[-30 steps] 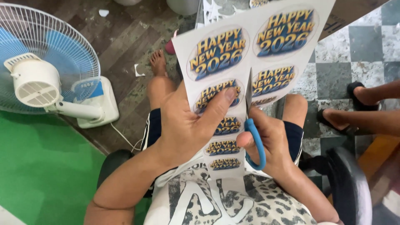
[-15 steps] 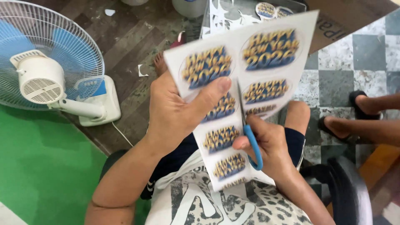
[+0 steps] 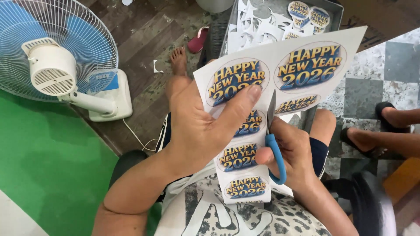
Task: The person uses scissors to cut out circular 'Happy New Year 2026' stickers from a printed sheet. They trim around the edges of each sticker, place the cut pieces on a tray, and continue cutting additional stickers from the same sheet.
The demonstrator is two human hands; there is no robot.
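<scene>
Left hand [image 3: 199, 131] grips sticker sheet [image 3: 267, 87]; fan [image 3: 57, 57] stands nearby.

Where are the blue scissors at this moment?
In the head view, the blue scissors are in the right hand, right of centre, cutting the printed sheet beside the left hand.

We see fan [image 3: 57, 65] left on floor, tray [image 3: 332, 13] ahead behind sticker sheet [image 3: 271, 91], scissors [image 3: 276, 153] right of left hand [image 3: 201, 126].

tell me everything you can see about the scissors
The scissors have blue, plastic-looking loop handles and grey metal blades. They stand nearly upright, blades up, in a slit cut up the white sticker sheet between its two columns of round stickers. The right hand grips the handles; the left hand holds the sheet beside them.
</scene>
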